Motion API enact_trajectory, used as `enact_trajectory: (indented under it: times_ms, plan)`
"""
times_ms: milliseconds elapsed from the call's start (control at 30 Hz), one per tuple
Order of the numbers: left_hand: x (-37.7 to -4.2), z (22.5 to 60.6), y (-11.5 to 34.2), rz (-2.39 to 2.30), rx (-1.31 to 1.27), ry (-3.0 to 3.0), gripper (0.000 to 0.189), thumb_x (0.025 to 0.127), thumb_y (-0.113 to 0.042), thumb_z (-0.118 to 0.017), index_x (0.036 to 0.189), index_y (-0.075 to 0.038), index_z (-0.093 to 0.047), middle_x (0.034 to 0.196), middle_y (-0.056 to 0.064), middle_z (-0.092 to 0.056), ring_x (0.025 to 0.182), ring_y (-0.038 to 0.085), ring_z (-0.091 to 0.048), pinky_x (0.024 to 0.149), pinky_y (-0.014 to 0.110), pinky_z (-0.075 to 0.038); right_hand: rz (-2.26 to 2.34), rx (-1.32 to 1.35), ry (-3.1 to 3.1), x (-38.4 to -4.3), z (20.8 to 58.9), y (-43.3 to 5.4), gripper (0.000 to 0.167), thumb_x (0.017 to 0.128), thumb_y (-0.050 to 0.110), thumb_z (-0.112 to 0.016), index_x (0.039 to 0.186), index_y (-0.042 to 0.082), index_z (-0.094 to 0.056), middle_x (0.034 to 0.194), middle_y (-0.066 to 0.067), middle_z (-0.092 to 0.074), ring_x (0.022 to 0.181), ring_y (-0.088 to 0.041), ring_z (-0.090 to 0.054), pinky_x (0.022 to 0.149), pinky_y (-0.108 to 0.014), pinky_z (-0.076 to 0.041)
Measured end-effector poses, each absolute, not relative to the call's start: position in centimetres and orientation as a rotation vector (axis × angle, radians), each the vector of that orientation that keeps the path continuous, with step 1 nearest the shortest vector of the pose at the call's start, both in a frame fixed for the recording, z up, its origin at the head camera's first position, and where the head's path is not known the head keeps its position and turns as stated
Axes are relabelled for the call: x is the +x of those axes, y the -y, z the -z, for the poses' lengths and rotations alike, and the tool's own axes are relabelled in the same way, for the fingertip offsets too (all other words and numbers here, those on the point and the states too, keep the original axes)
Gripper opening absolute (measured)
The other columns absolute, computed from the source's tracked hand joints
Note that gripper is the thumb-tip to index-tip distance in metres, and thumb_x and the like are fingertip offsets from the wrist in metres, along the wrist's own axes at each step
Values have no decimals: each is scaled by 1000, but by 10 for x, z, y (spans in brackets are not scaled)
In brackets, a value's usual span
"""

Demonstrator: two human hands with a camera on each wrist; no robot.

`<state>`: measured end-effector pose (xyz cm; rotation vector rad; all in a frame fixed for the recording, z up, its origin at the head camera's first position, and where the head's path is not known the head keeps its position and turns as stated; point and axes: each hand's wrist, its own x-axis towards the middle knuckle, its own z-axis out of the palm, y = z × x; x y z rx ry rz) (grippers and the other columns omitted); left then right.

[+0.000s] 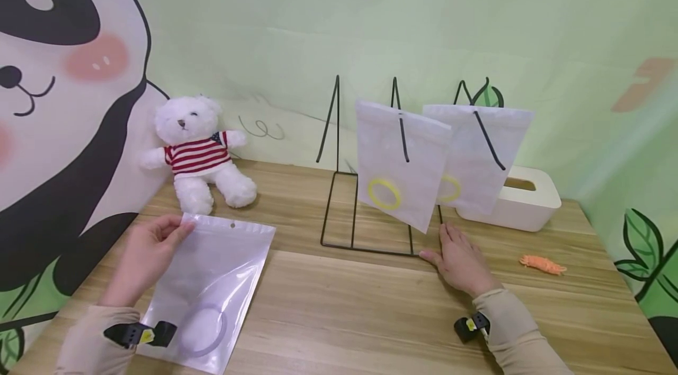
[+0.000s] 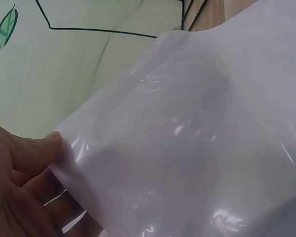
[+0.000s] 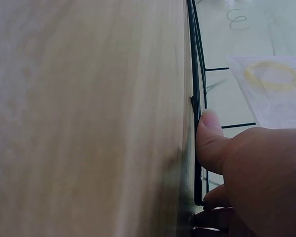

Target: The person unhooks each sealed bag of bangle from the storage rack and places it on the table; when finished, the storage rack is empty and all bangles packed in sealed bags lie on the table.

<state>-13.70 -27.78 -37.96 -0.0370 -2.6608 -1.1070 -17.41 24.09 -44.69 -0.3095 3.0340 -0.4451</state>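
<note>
My left hand [image 1: 144,254] pinches the top left corner of a clear-fronted zip bag [image 1: 233,263] between thumb and fingers. A pale ring [image 1: 222,328] shows low in that bag, and the bag's film [image 2: 177,118] spans most of the left wrist view. At the front right corner of a black wire display rack [image 1: 365,249], my right hand [image 1: 465,260] grips the frame, its thumb [image 3: 211,129] along the front bar. Two white bags, a nearer one [image 1: 392,151] and a farther one [image 1: 477,145], hang on the rack's middle and right hooks, each with a yellow ring showing through.
A white teddy bear [image 1: 197,157] in a striped shirt sits at the back left. Behind the right-hand bag stands a white tissue box [image 1: 521,207]. An orange bundle of cord [image 1: 542,264] lies on the wooden table [image 1: 371,316] to the right. The rack's left hook [image 1: 327,122] is bare.
</note>
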Motion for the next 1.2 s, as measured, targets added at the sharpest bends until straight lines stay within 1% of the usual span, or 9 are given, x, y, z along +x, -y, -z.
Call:
enact_trajectory:
  times_ms: [233,467,933,1067,1200]
  plan:
    - [-138,384,279,1117,-37,2702,30,99,-20,-59,107,8,-66,89,18,-71,70,11,-53,56,23,-42,451,-310,-3039,-174,447,-241,77,99,41,-53,143,-18,-29,148,-37,-27,136,-53,-25,105,-68,-26]
    - [-140,388,278,1120,-22,2728,31,99,-22,-58,107,7,-66,92,19,-71,74,14,-54,59,23,-42,451,-305,-3035,-174,448,-242,76,100,40,-52,143,-18,-28,148,-37,-26,136,-53,-24,105,-68,-25]
    - [-142,394,284,1130,23,2781,37,100,-26,-55,112,8,-65,104,23,-69,88,21,-60,66,20,-46,458,-307,-3034,-175,449,-241,76,99,40,-53,143,-18,-28,148,-37,-25,136,-54,-24,105,-69,-25]
    - [-141,396,285,1120,28,2802,40,101,-27,-54,114,9,-64,105,24,-69,91,25,-61,68,24,-47,459,-304,-3036,-175,449,-241,76,99,40,-53,143,-17,-28,149,-37,-25,136,-54,-24,104,-70,-25]
    - [-141,398,286,1140,41,2827,44,101,-29,-52,118,11,-62,108,26,-67,96,31,-62,74,34,-50,462,-302,-3034,-175,448,-241,76,99,40,-53,143,-17,-29,149,-37,-25,136,-54,-25,104,-70,-25]
